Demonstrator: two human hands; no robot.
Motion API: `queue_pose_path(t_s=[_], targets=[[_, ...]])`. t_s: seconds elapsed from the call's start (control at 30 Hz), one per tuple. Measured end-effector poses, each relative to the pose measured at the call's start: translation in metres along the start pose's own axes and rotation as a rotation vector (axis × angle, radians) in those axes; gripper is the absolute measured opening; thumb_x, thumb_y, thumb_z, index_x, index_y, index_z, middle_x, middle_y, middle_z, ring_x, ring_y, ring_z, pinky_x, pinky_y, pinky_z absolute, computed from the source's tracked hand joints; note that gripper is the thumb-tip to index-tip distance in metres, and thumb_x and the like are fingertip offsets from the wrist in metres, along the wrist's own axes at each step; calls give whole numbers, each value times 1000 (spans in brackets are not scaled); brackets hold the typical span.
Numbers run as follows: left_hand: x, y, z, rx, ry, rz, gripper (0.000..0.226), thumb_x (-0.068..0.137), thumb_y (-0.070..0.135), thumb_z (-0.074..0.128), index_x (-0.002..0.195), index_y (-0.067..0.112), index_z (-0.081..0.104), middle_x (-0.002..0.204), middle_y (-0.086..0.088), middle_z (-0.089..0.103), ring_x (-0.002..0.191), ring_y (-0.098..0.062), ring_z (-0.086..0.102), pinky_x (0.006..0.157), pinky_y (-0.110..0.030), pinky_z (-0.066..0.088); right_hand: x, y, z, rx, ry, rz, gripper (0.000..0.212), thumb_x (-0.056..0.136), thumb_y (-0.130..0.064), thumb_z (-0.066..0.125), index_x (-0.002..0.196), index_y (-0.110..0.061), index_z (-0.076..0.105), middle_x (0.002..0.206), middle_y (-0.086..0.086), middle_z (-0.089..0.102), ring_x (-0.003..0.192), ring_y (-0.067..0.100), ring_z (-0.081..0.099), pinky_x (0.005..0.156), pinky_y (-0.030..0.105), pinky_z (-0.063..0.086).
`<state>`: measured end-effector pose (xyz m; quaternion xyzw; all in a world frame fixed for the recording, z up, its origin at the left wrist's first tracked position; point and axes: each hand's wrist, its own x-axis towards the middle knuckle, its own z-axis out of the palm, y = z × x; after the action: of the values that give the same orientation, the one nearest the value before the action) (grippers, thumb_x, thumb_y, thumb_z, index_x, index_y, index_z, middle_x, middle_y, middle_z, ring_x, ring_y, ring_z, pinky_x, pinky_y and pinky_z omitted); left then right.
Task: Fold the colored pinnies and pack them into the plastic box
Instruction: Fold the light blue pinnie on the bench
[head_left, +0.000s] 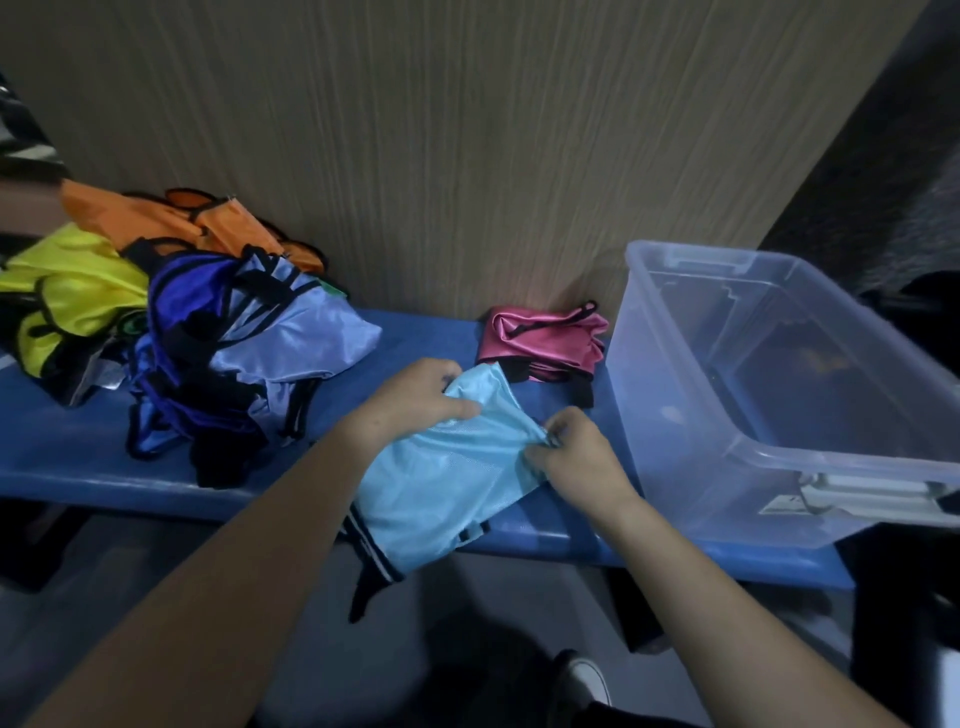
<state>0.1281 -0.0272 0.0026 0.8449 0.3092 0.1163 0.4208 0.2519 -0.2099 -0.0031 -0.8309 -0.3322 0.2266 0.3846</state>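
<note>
A light blue pinnie (447, 483) lies on the blue bench (78, 447), its lower end hanging over the front edge. My left hand (415, 397) grips its upper left part. My right hand (576, 457) pinches its right corner. A folded pink pinnie (540, 340) lies behind, against the wall. The clear plastic box (779, 395) stands at the right end of the bench, with nothing visible inside. A loose pile of pinnies sits at the left: orange (156, 218), yellow (67, 291), dark blue (182, 332) and pale lilac (301, 332).
A wood-grain wall panel (441, 145) rises right behind the bench. Below the bench is grey floor (156, 561), with a shoe (587, 680) at the bottom. Dark objects stand to the right of the box.
</note>
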Motion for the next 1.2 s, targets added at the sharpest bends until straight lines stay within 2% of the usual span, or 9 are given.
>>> queue_pose_path(t_s=[0.13, 0.2, 0.37, 0.57, 0.73, 0.9, 1.0, 1.13, 1.2], targets=[[-1, -3, -5, -148, 87, -50, 26, 83, 26, 79, 87, 7, 63, 80, -4, 67, 72, -14, 62, 69, -32, 46, 10, 1, -1, 218, -31, 70, 27, 80, -20, 74, 100, -14, 57, 92, 7, 69, 71, 17, 64, 61, 33, 52], [-2, -5, -9, -294, 123, -88, 23, 84, 21, 79, 93, 6, 65, 90, -11, 72, 79, -19, 67, 75, -38, 52, 13, -4, -2, 274, -79, 87, 28, 83, -26, 75, 104, -10, 65, 94, 3, 71, 71, 10, 63, 57, 21, 48], [-4, -17, -18, -527, 212, -186, 28, 84, 20, 80, 105, 7, 67, 100, -12, 74, 92, -27, 72, 87, -44, 57, 20, -14, 1, 247, -153, 112, 35, 89, -36, 72, 75, -6, 62, 67, 0, 55, 44, 0, 44, 45, 12, 35], [-2, -23, -21, -753, 248, -256, 32, 86, 18, 78, 111, 4, 65, 106, -15, 74, 99, -35, 72, 91, -50, 58, 31, -34, 23, 396, -277, 94, 10, 91, -14, 71, 99, -8, 72, 75, -8, 70, 50, -6, 61, 45, 9, 41], [2, -29, -26, -841, 239, -257, 33, 88, 17, 76, 115, 4, 63, 109, -17, 73, 99, -34, 72, 88, -47, 59, 45, -42, 35, 472, -209, 87, 22, 89, -10, 68, 110, -16, 67, 103, 1, 76, 85, 13, 74, 64, 23, 55], [-2, -37, -39, -833, 104, -199, 34, 91, 17, 72, 122, 9, 61, 117, -12, 72, 102, -27, 72, 86, -41, 59, 58, -35, 25, 555, -282, 117, 35, 86, -13, 71, 120, -16, 61, 107, 10, 75, 87, 29, 73, 62, 39, 50], [-3, -47, -47, -734, -58, -157, 44, 89, 13, 72, 130, 21, 56, 118, -9, 72, 108, -26, 70, 94, -45, 56, 66, -27, 16, 605, -317, 173, 45, 84, -5, 73, 125, -4, 55, 112, 12, 74, 100, 34, 72, 93, 55, 54], [-5, -55, -53, -757, -173, -105, 56, 91, 3, 67, 137, 27, 49, 122, -12, 70, 113, -27, 68, 89, -38, 58, 76, -25, 12, 619, -315, 137, 50, 81, 1, 74, 126, 3, 51, 114, 19, 71, 90, 30, 72, 66, 41, 55], [-4, -55, -52, -863, -198, -69, 61, 89, -4, 66, 141, 20, 44, 130, -14, 65, 119, -30, 64, 94, -41, 56, 79, -24, 14, 653, -329, 116, 55, 78, 4, 75, 128, 0, 51, 119, 21, 69, 101, 37, 70, 85, 52, 57]])
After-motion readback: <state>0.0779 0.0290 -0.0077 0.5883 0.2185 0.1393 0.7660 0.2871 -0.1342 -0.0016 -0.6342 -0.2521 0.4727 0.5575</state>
